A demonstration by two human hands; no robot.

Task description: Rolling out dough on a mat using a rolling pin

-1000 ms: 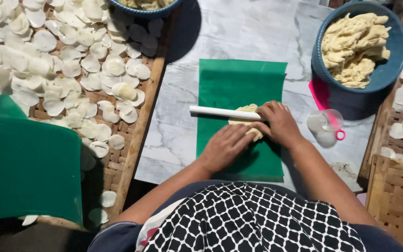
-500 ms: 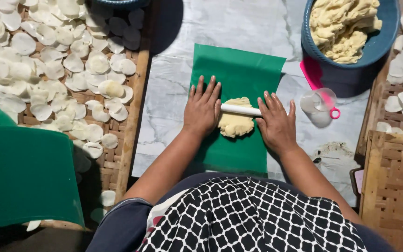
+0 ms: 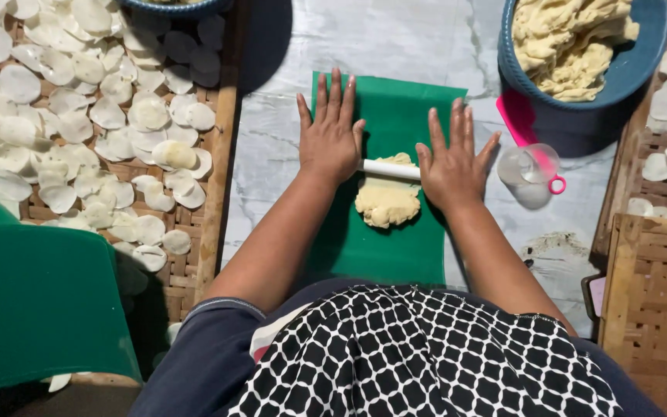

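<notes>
- On the green mat (image 3: pixel 395 239), in the head view, we see the left hand (image 3: pixel 330 139) and right hand (image 3: pixel 451 164), fingers spread flat, pressing a white rolling pin (image 3: pixel 390 169) across pale dough (image 3: pixel 387 201).
- At upper right, a blue basin (image 3: pixel 642 66) holds more dough.

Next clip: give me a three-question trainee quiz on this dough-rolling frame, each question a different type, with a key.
1. True or false: the left hand and right hand both press flat, fingers spread, on the white rolling pin.
2. What does the dough lie on?
A. the bare marble floor
B. the green mat
C. a woven tray
3. Fill in: the blue basin at upper right holds a heap of pale yellow ____.

Key: 1 true; 2 B; 3 dough.
</notes>
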